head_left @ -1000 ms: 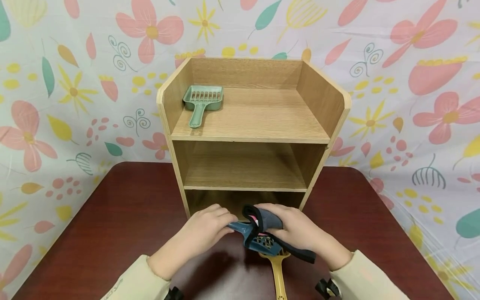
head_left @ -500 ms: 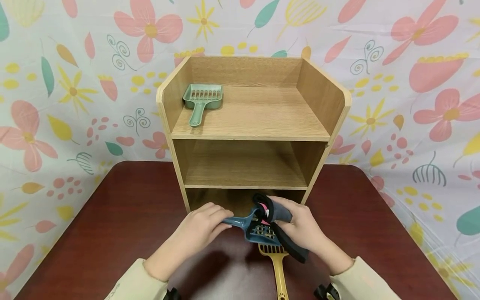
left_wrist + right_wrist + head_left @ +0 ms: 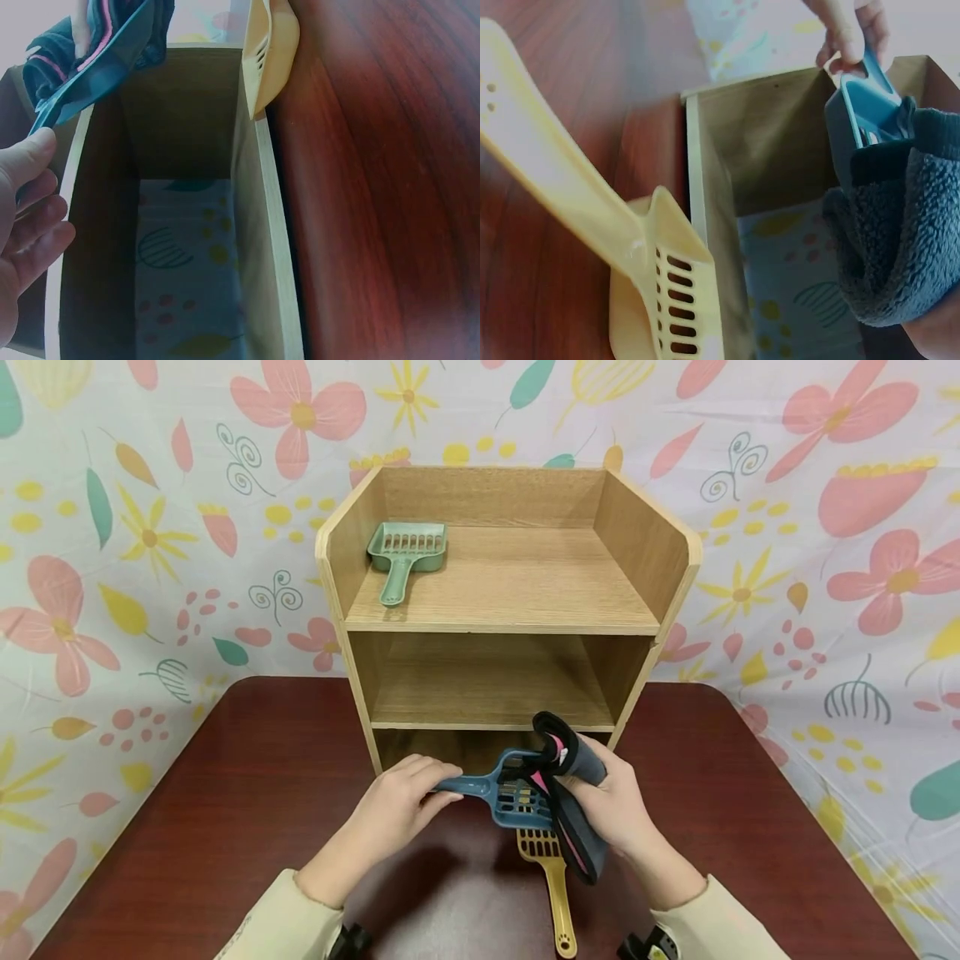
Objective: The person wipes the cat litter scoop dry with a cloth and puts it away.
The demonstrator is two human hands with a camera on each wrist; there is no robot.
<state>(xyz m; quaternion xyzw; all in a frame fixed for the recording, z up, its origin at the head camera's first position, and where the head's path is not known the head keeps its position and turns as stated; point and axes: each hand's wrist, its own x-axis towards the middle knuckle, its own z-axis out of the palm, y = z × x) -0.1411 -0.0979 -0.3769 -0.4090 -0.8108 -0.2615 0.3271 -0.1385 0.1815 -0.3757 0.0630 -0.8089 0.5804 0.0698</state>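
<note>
My left hand (image 3: pixel 401 802) pinches the handle end of a blue slotted scoop (image 3: pixel 517 802), held in front of the wooden shelf's lowest compartment. The right hand (image 3: pixel 611 797) grips a folded dark blue-grey cloth (image 3: pixel 581 827) with black edging and pink trim, which lies against the scoop's head. In the right wrist view the cloth (image 3: pixel 907 232) covers part of the blue scoop (image 3: pixel 866 112). Below them a yellow slotted scoop (image 3: pixel 557 893) has its handle toward the near side; its head is partly hidden behind the cloth and blue scoop.
A three-level wooden shelf (image 3: pixel 487 631) stands on the dark red table (image 3: pixel 277 777). At the left of its top level a green scoop (image 3: pixel 397 587) rests on a green tray (image 3: pixel 431 562). Behind hangs a flower-patterned cloth (image 3: pixel 187 485).
The blue scoop and the folded cloth have risen, and the cloth has shifted right, showing more of the scoop's slotted head. The right hand has moved slightly right; more of the yellow scoop shows.
</note>
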